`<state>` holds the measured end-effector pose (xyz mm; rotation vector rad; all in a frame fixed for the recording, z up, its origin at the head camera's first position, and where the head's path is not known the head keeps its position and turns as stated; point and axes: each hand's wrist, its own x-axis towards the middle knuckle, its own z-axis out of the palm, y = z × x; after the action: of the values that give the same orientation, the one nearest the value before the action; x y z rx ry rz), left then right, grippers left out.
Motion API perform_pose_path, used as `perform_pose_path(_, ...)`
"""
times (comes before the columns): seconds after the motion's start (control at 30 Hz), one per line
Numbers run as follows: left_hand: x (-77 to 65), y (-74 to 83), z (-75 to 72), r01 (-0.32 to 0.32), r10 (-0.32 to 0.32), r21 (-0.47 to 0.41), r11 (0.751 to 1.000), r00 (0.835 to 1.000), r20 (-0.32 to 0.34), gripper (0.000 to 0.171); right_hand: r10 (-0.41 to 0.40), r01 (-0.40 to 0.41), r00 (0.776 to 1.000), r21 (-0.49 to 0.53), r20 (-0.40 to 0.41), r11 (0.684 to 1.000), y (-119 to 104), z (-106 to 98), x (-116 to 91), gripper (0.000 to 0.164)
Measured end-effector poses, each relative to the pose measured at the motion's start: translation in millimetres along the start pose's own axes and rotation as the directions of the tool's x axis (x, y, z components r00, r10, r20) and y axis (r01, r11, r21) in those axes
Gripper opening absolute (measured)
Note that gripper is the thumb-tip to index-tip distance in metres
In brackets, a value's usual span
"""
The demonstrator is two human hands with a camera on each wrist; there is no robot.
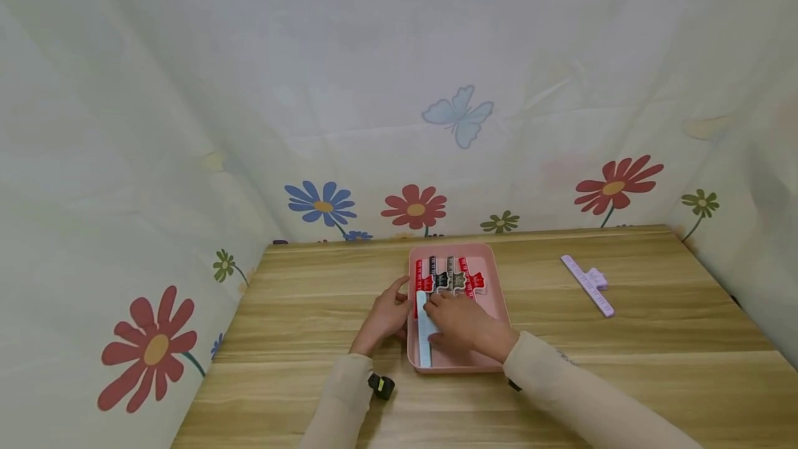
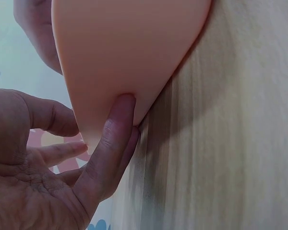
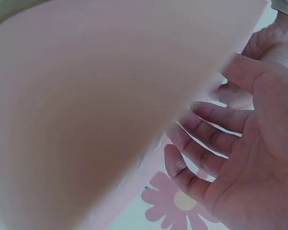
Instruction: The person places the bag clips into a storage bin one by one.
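Note:
In the head view, a pink tray (image 1: 499, 310) lies on the table with several bag clips in it. A light blue bag clip (image 1: 424, 345) lies lengthwise along the tray's left side, over the lower part of a red clip (image 1: 419, 270). My right hand (image 1: 464, 324) holds this light blue clip from the right, covering its handle. At the tray's left wall, my left hand (image 1: 386, 314) grips the rim, its fingers on both sides of the wall in the left wrist view. The right wrist view shows curved right fingers (image 3: 197, 148) behind a blurred tray wall.
Beyond the hands, a black clip (image 1: 442, 279), a grey-green clip (image 1: 459, 279) and another red clip (image 1: 476, 281) stand in a row inside the tray. A purple bag clip (image 1: 589, 286) lies on the wooden table (image 1: 673, 366) to the right. Flowered fabric (image 1: 374, 89) hangs behind.

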<state>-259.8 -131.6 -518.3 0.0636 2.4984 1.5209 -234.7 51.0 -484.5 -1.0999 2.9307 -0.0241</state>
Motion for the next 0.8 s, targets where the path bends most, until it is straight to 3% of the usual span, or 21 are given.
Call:
perform_pose_path(0.37, 0.3, -1.2, 0.0, 0.008, -0.008, 0.001, 1.000, 1.000, 0.002, 0.057, 0.083, -0.083, 0.997, 0.034, -0.007, 0.996, 15.1, -13.0, -12.8, 0.059)
perform_pose_path(0.57, 1.0, -1.2, -0.2, 0.012, -0.012, -0.002, 1.000, 1.000, -0.008, 0.058, 0.143, -0.141, 0.990, 0.106, -0.013, 0.984, 32.8, -13.2, -21.8, 0.059)
perform_pose_path(0.8, 1.0, 0.4, 0.5, 0.009, -0.009, 0.004, 1.000, 1.000, -0.004, 0.059, 0.178, -0.169, 0.982, 0.129, -0.067, 0.977, 51.3, -18.1, -35.6, 0.055)
